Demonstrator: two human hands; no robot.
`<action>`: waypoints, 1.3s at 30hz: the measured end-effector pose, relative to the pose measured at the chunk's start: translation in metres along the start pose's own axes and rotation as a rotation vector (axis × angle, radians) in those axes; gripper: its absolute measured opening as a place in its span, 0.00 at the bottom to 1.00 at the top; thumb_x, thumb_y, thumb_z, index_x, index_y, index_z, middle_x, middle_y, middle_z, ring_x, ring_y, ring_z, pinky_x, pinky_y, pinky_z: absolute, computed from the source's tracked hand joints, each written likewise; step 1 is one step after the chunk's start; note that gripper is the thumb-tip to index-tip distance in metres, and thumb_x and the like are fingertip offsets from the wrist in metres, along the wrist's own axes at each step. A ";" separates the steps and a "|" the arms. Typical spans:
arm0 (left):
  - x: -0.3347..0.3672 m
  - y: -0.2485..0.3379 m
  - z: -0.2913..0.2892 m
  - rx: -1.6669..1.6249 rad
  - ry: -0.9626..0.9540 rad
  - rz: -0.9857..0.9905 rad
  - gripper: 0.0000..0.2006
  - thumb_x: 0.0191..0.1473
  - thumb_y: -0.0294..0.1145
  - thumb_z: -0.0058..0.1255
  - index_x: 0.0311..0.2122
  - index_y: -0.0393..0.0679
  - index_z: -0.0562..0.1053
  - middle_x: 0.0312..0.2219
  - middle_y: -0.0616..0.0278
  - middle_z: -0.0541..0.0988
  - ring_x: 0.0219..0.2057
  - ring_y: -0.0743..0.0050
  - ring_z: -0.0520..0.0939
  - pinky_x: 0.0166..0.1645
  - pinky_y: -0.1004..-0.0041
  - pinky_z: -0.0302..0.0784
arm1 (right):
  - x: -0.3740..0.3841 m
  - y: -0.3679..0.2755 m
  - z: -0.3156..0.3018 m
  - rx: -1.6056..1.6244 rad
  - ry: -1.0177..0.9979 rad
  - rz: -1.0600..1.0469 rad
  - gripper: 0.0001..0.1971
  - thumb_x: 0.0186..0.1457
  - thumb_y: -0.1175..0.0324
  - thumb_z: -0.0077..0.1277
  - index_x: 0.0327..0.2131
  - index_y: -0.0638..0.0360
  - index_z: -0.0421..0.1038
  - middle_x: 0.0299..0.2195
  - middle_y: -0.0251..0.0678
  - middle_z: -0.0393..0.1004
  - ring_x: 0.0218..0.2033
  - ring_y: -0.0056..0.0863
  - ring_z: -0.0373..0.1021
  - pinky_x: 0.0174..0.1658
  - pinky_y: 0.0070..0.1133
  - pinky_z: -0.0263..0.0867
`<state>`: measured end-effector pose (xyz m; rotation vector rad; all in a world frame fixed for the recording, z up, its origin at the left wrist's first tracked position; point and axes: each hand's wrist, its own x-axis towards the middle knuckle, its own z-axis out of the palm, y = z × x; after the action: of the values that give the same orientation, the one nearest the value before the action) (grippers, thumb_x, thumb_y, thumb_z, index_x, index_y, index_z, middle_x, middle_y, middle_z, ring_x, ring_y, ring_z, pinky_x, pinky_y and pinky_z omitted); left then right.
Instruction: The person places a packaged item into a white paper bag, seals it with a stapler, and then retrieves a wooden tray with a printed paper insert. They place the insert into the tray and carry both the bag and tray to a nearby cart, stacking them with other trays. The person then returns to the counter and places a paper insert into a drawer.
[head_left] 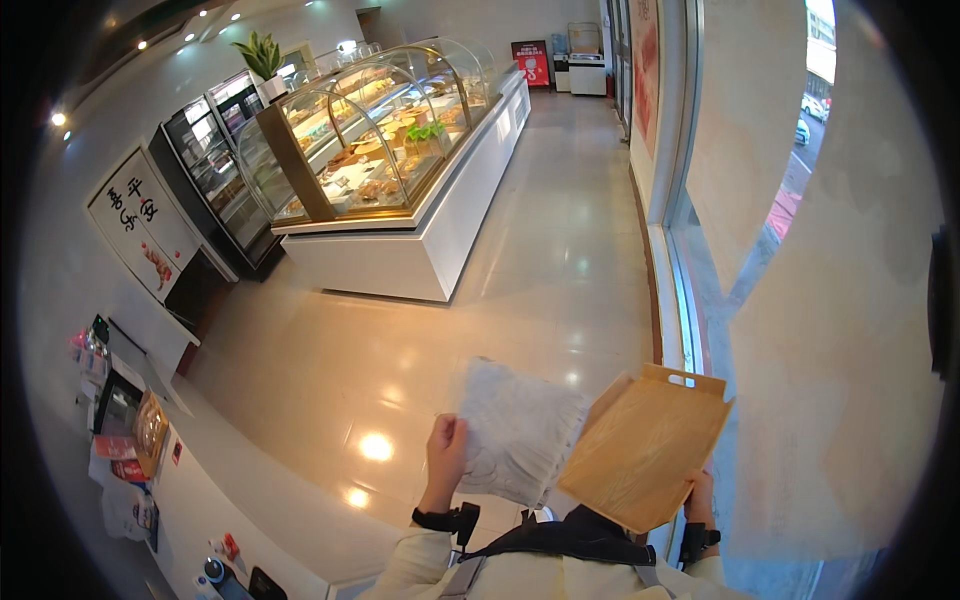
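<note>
The left hand (447, 458) curls its fingers shut on the left edge of a plastic sheet (520, 425), so the clear, crinkled film hangs spread out in front of the body rather than bunching up. The right hand (702, 495) grips the near right edge of the wooden tray (648, 450) – its fingers wrap the rim but are partly hidden, so I cannot tell whether they pass through a handle slot like the one at the far end. Tray and sheet lie side by side at the front of the body, probably so that each hand can bear its own load; whether their edges touch, I cannot tell. The tray shows its flat inner face and leans toward the window (685, 310), which likely comes from being held by one side only. Beyond, the case (375, 262) keeps its pastries behind curved glass, presumably to shield them while leaving them in sight, and the counter (205, 505) at lower left bears small goods and a bottle (214, 570) – near the wall, well apart from both hands
</note>
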<state>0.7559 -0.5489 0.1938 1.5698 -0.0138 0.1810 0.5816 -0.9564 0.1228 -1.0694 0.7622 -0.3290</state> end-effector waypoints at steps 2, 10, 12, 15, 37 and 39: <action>0.054 0.005 0.029 0.151 -0.062 0.027 0.06 0.55 0.30 0.46 0.33 0.38 0.68 0.22 0.70 0.70 0.24 0.87 0.68 0.29 0.83 0.65 | 0.037 -0.008 0.015 0.057 0.006 -0.011 0.19 0.37 0.73 0.41 0.37 0.71 0.66 0.33 0.39 0.72 0.33 0.31 0.70 0.39 0.23 0.66; 0.296 -0.029 0.091 0.929 0.109 0.284 0.05 0.51 0.32 0.48 0.30 0.43 0.71 0.23 0.55 0.77 0.26 0.53 0.77 0.28 0.66 0.71 | 0.229 -0.067 0.136 0.096 0.214 -0.094 0.17 0.38 0.73 0.40 0.36 0.67 0.66 0.30 0.35 0.70 0.33 0.28 0.69 0.37 0.22 0.66; 0.348 -0.033 0.096 0.975 0.169 0.270 0.05 0.51 0.32 0.48 0.29 0.42 0.71 0.23 0.55 0.77 0.25 0.54 0.77 0.28 0.65 0.71 | 0.295 -0.088 0.166 0.040 0.197 -0.049 0.16 0.40 0.72 0.42 0.37 0.66 0.66 0.29 0.36 0.70 0.30 0.28 0.70 0.33 0.22 0.67; 0.412 -0.028 0.115 0.986 0.232 0.158 0.06 0.51 0.33 0.49 0.27 0.42 0.72 0.23 0.55 0.77 0.26 0.54 0.78 0.29 0.66 0.72 | 0.418 -0.116 0.211 0.021 0.033 0.046 0.16 0.43 0.72 0.44 0.39 0.65 0.67 0.29 0.38 0.72 0.27 0.26 0.72 0.29 0.20 0.69; 1.163 -0.113 0.556 0.876 -0.369 0.377 0.06 0.52 0.33 0.45 0.28 0.43 0.68 0.23 0.51 0.75 0.26 0.47 0.75 0.28 0.57 0.68 | 0.995 -0.296 0.543 0.185 0.238 -0.071 0.18 0.36 0.72 0.41 0.35 0.71 0.65 0.31 0.42 0.71 0.33 0.34 0.70 0.39 0.26 0.67; 1.209 -0.124 0.599 0.856 -0.398 0.338 0.06 0.52 0.33 0.45 0.28 0.44 0.68 0.23 0.51 0.75 0.26 0.47 0.75 0.28 0.57 0.68 | 1.062 -0.306 0.563 0.215 0.278 -0.156 0.17 0.35 0.73 0.42 0.33 0.70 0.65 0.29 0.40 0.71 0.28 0.33 0.71 0.31 0.23 0.68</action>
<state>2.0278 -1.0151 0.2230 2.4316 -0.5818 0.1405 1.7588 -1.3468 0.1150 -0.8902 0.8704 -0.6885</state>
